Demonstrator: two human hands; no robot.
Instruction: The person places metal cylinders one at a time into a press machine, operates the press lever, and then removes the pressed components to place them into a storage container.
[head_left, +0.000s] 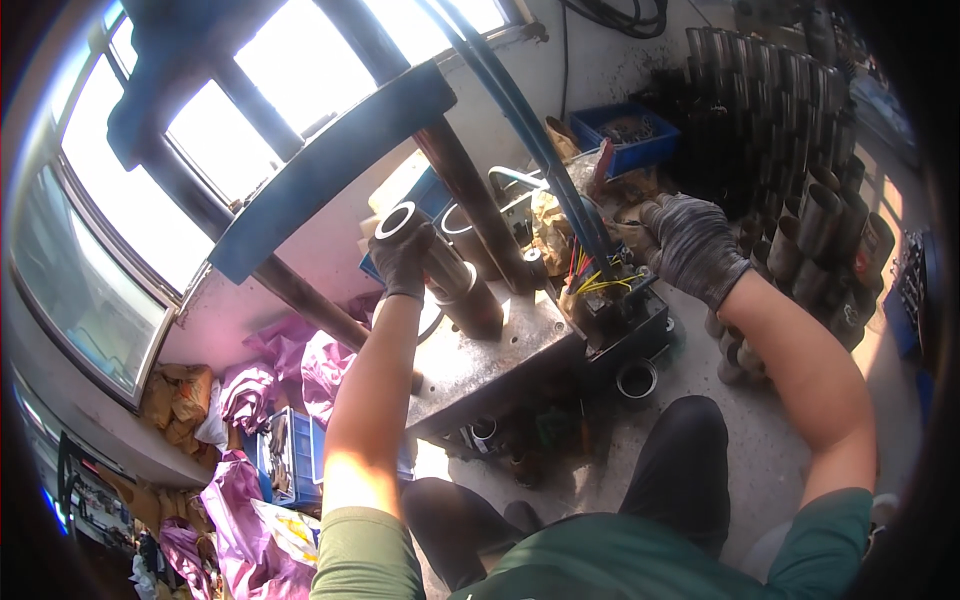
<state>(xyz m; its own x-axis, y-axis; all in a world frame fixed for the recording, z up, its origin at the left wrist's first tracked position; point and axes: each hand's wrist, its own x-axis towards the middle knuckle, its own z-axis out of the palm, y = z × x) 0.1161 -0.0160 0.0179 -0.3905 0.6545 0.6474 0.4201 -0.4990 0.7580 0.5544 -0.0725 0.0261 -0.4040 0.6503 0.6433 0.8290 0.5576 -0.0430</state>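
Note:
My left hand, in a dark glove, is closed round the upper part of a shiny metal tube. The tube tilts slightly in this view, its open ring end showing above my fingers. Its lower end meets a darker cylindrical base on the steel press table. My right hand, in a grey striped glove, reaches out beyond the table's right side. Its fingers are curled beside a brownish part near the press controls; what they hold is hidden.
A curved blue press beam spans above the table between steel columns. Yellow and red wires stick out by the controls. Many metal tubes stand stacked at right. A blue bin sits behind; purple sacks lie at left.

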